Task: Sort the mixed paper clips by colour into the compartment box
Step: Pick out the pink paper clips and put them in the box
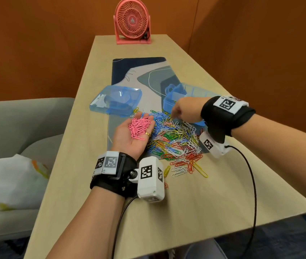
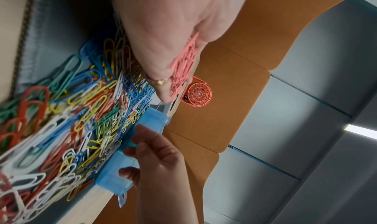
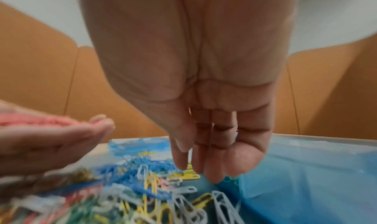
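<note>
My left hand (image 1: 129, 139) lies palm up above the left side of the pile, carrying a heap of pink paper clips (image 1: 139, 128) on flat fingers; they also show in the left wrist view as pink paper clips (image 2: 183, 66). The mixed pile of paper clips (image 1: 174, 141) in several colours spreads over the mat. My right hand (image 1: 184, 109) reaches down at the pile's far edge, just in front of the blue compartment box (image 1: 197, 90). Its fingers (image 3: 204, 159) hang straight down over blue and yellow clips, with nothing seen held.
The box's clear blue lid (image 1: 116, 100) lies to the left on the patterned mat (image 1: 141, 71). A pink fan (image 1: 132, 21) stands at the table's far end. Left of the table, a white bag (image 1: 10, 182) lies on a grey chair. A black cable (image 1: 251, 184) runs off the right wrist.
</note>
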Demonstrator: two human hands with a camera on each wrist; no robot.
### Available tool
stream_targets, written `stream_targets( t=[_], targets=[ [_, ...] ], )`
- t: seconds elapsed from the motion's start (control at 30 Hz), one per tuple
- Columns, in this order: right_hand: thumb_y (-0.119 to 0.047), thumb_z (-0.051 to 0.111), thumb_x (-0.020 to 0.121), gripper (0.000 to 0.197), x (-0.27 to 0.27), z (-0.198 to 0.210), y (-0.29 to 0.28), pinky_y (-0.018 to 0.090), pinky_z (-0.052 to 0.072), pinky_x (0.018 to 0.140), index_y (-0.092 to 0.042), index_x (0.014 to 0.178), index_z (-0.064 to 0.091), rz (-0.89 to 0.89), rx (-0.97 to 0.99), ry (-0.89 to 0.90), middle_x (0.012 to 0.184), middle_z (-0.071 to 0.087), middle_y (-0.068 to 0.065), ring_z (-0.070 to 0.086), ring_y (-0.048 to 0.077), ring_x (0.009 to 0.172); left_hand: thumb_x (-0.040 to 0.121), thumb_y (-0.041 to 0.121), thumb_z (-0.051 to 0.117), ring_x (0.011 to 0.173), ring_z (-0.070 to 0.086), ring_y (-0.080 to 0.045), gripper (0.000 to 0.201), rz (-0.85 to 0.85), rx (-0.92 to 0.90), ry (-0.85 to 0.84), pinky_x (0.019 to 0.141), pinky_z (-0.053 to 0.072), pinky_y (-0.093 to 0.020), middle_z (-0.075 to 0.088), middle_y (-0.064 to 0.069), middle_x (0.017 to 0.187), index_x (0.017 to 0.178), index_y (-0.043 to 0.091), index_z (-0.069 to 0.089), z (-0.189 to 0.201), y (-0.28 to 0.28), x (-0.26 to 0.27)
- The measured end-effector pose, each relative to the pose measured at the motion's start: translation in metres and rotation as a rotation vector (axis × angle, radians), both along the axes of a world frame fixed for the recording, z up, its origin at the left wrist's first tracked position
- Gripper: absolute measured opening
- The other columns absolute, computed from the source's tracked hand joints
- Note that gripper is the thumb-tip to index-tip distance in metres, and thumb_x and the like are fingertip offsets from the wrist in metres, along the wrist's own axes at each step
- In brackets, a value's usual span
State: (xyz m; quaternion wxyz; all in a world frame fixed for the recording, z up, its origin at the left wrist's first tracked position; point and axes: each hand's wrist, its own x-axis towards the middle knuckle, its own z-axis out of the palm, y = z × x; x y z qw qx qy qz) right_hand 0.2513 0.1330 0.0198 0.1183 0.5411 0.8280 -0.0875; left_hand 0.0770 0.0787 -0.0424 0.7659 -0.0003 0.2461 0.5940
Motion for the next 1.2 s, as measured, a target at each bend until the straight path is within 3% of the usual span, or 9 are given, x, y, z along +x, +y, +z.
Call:
stream_targets(
  t=[0.17, 0.27, 0.43, 0.57, 0.67, 0.83, 0.97, 1.07, 1.2],
  targets=[
    [0.007, 0.038, 0.086, 0.056, -0.001, -0.004, -0.006, 0.026, 0.045, 0.081, -0.03, 0.115, 0.068, 0.008, -0.06, -0.011, 0.126, 0.061, -0.002, 0.054, 0.016, 0.09, 0.101, 0.02, 0.035, 0.093, 0.057, -0.032, 0.031, 0.007, 0.012, 0.02, 0.094, 0.042, -0.042, 0.061, -0.017, 0.093, 0.09, 0.003, 0.059, -0.003, 0.001, 0.0],
    [0.005, 0.04, 0.085, 0.054, -0.001, -0.002, -0.009, 0.034, 0.055, 0.083, -0.034, 0.102, 0.073, -0.003, -0.098, 0.004, 0.112, 0.063, -0.008, 0.064, 0.022, 0.089, 0.101, 0.019, 0.035, 0.092, 0.058, -0.032, 0.031, 0.007, 0.016, 0.024, 0.093, 0.043, -0.042, 0.061, -0.017, 0.091, 0.09, 0.003, 0.059, -0.005, 0.001, -0.001],
    [-0.001, 0.049, 0.09, 0.031, -0.008, -0.002, -0.001, 0.025, 0.047, 0.065, -0.017, 0.1, 0.074, -0.097, 0.06, 0.082, 0.091, 0.066, 0.002, 0.054, 0.015, 0.065, 0.101, 0.019, 0.034, 0.09, 0.057, -0.032, 0.03, 0.008, 0.013, 0.034, 0.096, 0.041, -0.042, 0.06, -0.018, 0.092, 0.089, 0.003, 0.058, -0.005, -0.003, 0.002],
    [-0.012, 0.06, 0.09, 0.015, -0.017, -0.014, 0.005, 0.026, 0.043, 0.071, -0.008, 0.097, 0.073, -0.125, 0.098, 0.102, 0.095, 0.07, 0.008, 0.06, 0.022, 0.081, 0.101, 0.019, 0.033, 0.089, 0.057, -0.031, 0.032, 0.004, 0.017, 0.034, 0.096, 0.041, -0.04, 0.059, -0.018, 0.093, 0.089, 0.003, 0.058, -0.003, -0.005, 0.002],
    [-0.024, 0.067, 0.087, 0.022, -0.023, -0.023, 0.01, 0.029, 0.047, 0.071, -0.004, 0.094, 0.071, -0.151, 0.089, 0.069, 0.094, 0.069, 0.011, 0.063, 0.026, 0.087, 0.101, 0.019, 0.033, 0.089, 0.057, -0.03, 0.032, 0.001, 0.022, 0.036, 0.096, 0.04, -0.041, 0.059, -0.017, 0.092, 0.088, 0.003, 0.057, -0.003, -0.004, 0.001],
    [-0.017, 0.057, 0.089, 0.018, -0.029, -0.023, 0.006, 0.029, 0.043, 0.061, -0.004, 0.076, 0.058, -0.182, 0.055, 0.031, 0.075, 0.055, 0.01, 0.052, 0.025, 0.075, 0.101, 0.02, 0.033, 0.09, 0.057, -0.031, 0.034, 0.004, 0.021, 0.028, 0.094, 0.041, -0.041, 0.059, -0.018, 0.093, 0.087, 0.003, 0.058, -0.004, -0.003, 0.0],
    [-0.011, 0.058, 0.085, 0.018, -0.023, -0.015, 0.006, 0.033, 0.053, 0.072, 0.002, 0.09, 0.069, -0.23, 0.081, 0.173, 0.081, 0.063, 0.013, 0.056, 0.022, 0.072, 0.1, 0.019, 0.034, 0.089, 0.057, -0.031, 0.032, 0.007, 0.022, 0.042, 0.095, 0.041, -0.041, 0.059, -0.018, 0.093, 0.087, 0.002, 0.058, -0.005, -0.003, 0.0],
    [-0.008, 0.061, 0.077, 0.019, -0.022, -0.011, 0.003, 0.031, 0.051, 0.063, 0.004, 0.087, 0.071, -0.25, 0.042, 0.233, 0.07, 0.061, 0.013, 0.053, 0.02, 0.061, 0.101, 0.02, 0.032, 0.087, 0.057, -0.03, 0.033, 0.009, 0.022, 0.056, 0.094, 0.041, -0.04, 0.059, -0.017, 0.094, 0.087, 0.003, 0.058, -0.005, -0.002, 0.0],
    [-0.011, 0.061, 0.08, 0.019, -0.021, -0.019, -0.004, 0.029, 0.056, 0.064, 0.003, 0.087, 0.073, -0.274, -0.066, 0.145, 0.081, 0.073, 0.018, 0.059, 0.021, 0.058, 0.101, 0.02, 0.032, 0.09, 0.057, -0.031, 0.034, 0.01, 0.024, 0.046, 0.094, 0.041, -0.041, 0.059, -0.017, 0.096, 0.088, 0.003, 0.058, -0.006, -0.002, -0.001]
  ],
)
